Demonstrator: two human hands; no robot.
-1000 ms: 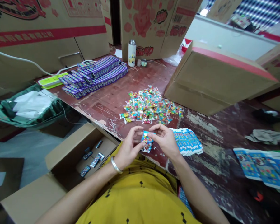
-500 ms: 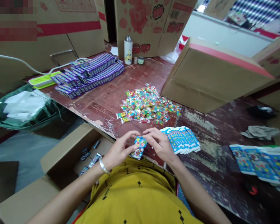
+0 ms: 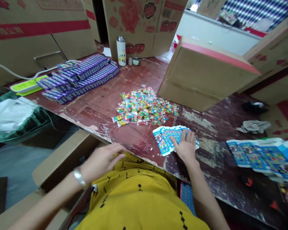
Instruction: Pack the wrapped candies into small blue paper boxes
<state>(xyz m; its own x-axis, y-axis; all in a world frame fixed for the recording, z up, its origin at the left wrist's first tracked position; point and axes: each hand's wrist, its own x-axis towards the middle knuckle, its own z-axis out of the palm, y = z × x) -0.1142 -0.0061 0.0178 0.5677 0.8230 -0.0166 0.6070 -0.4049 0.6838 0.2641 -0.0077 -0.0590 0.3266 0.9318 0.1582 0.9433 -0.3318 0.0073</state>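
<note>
My right hand [image 3: 186, 148] lies with fingers spread on a fanned stack of flat blue printed candy boxes [image 3: 163, 140] near the table's front edge. Over by the edge on the left, my left hand [image 3: 104, 161] hovers beside an open cardboard carton [image 3: 60, 156], its thumb apart from the bent fingers and nothing visible between them. Beyond both hands, a heap of small clear packets of colourful candy [image 3: 144, 105] is spread on the table. Most of the carton's inside is hidden by my left arm.
Rows of purple small boxes [image 3: 86, 75] stand at the back left beside a yellow-green power strip [image 3: 28, 85]. A white bottle [image 3: 121, 52] is behind. A large tilted carton [image 3: 201, 78] sits at the right, with more flat blue boxes [image 3: 261, 156] and a grey cloth [image 3: 254, 126].
The small blue box between both hands is no longer visible. My left hand has moved left toward the open carton; my right hand has moved right onto the flat stack.
</note>
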